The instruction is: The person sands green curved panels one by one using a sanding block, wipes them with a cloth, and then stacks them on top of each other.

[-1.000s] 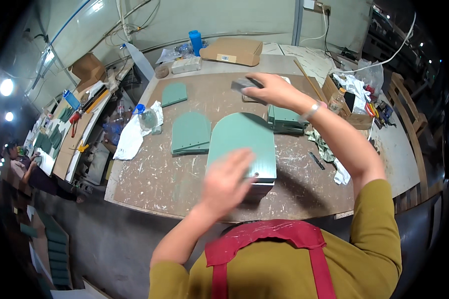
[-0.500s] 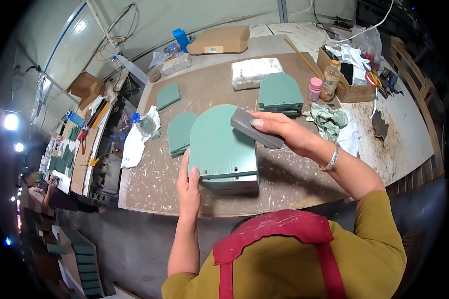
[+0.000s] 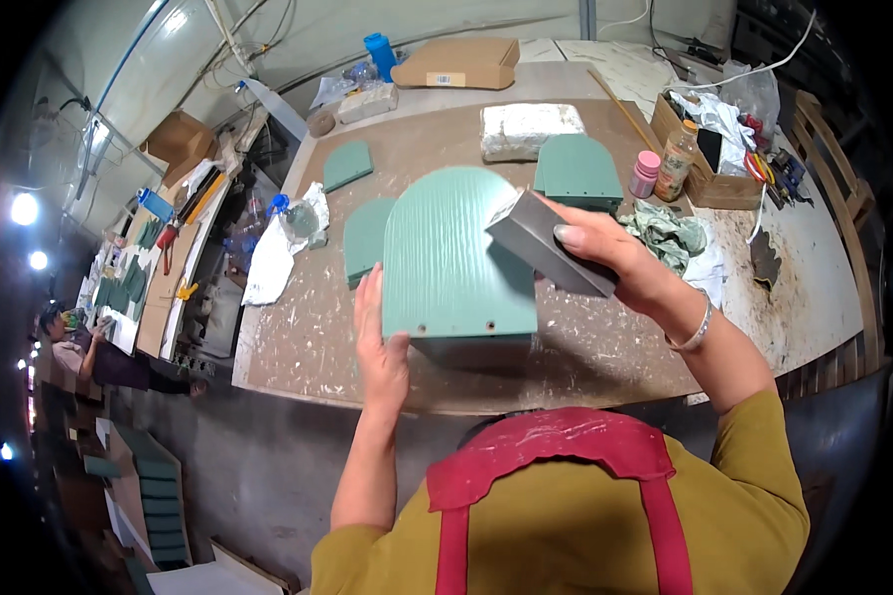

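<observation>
A green arched board (image 3: 456, 258) with small holes along its straight edge is tilted up over the workbench. My left hand (image 3: 379, 347) grips its near left corner, thumb at the lower edge and fingers along the side. In my right hand (image 3: 620, 253) is a grey sanding block (image 3: 551, 243), held at the board's right edge; whether it touches is hard to tell. Light catches fine ridges on the board's face. What lies under the board is mostly hidden. Beside it on the left rests a smaller green arched board (image 3: 365, 233).
Further green boards (image 3: 577, 169) are stacked beyond my right hand, near a white wrapped block (image 3: 531, 132). A pink jar (image 3: 644, 175), a bottle (image 3: 677, 164) and crumpled cloth (image 3: 665, 236) stand at the right. A person (image 3: 79, 347) works at another bench, far left.
My left hand has tilted the top board up, so its face shows more fully and glints. My right hand has shifted a little right with the sanding block, which is turned more steeply.
</observation>
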Tool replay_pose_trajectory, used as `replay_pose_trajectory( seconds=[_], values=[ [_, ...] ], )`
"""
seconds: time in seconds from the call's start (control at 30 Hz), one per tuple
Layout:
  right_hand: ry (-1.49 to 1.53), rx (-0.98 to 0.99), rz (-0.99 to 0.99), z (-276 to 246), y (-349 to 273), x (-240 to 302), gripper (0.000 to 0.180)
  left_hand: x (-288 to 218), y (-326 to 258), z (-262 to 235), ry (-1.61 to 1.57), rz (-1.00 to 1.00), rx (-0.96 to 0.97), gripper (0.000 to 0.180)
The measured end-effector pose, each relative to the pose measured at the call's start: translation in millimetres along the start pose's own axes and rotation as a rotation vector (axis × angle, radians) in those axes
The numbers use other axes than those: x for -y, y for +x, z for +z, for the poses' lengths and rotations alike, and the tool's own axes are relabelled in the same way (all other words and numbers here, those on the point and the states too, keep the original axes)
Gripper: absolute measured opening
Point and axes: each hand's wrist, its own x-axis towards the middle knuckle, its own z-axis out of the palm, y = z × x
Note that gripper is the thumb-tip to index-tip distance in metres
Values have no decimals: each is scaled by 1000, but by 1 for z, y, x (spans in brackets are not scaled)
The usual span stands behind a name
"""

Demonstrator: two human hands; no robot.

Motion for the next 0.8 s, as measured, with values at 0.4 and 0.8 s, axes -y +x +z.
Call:
replay_pose_trajectory(
  seconds=[0.4, 0.8],
  values=[
    [-10, 58, -94, 14, -4, 17, 82, -19, 18, -16, -270, -47, -28, 78],
    [-1471, -57, -846, 64, 47, 12, 71, -57, 61, -1, -1081, -421, -288, 47]
  ],
)
